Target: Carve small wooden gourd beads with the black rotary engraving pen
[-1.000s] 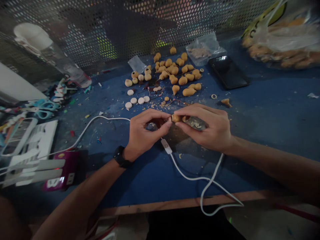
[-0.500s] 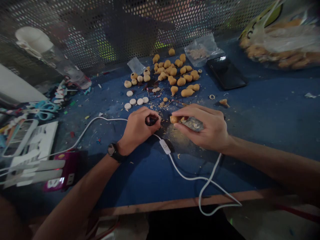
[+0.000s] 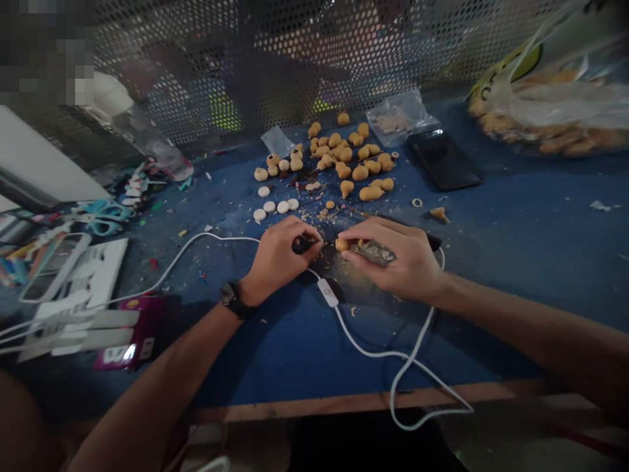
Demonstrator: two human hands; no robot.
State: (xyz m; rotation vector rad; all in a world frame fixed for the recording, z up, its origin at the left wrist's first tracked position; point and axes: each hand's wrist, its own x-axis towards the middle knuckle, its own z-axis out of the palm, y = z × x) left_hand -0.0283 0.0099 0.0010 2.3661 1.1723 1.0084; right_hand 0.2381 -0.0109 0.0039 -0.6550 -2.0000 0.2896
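Held a small gourd (image 3: 343, 245) in the fingers of the right hand (image 3: 403, 255), with the left fingers near

Gripped this tan gourd between the thumb and fingertips on the right, over the bench (image 3: 295, 377), with its pale end toward the left fingers. Had the fingers of the left hand (image 3: 280, 255) curled into a narrow ring, with the tips close together, near the gourd but apart from it. Could not tell about any object between these tips, because of the too small detail there. Wore a dark watch (image 3: 233, 299) on the left wrist, behind the fingers.

Had a dark rod-shaped tool (image 3: 434, 242) just beyond the right fingers, partly hidden by them. Saw pale shavings (image 3: 378, 252) under the arch of the right fingers, on something greyish of unclear kind. Found a white switch (image 3: 327, 293) on a white cable (image 3: 366, 354) between both sets of fingers, but nearer to the body.

Noticed white discs (image 3: 282, 207) beyond the left fingers, and pale gourds (image 3: 297, 164) farther behind these discs. Saw a heap of tan gourds (image 3: 344, 155) well beyond the gap between the fingers. Saw also a black phone (image 3: 445, 159) beyond and to the right of the right fingers. Noted a magenta box (image 3: 147, 319) well to the left of the left fingers.
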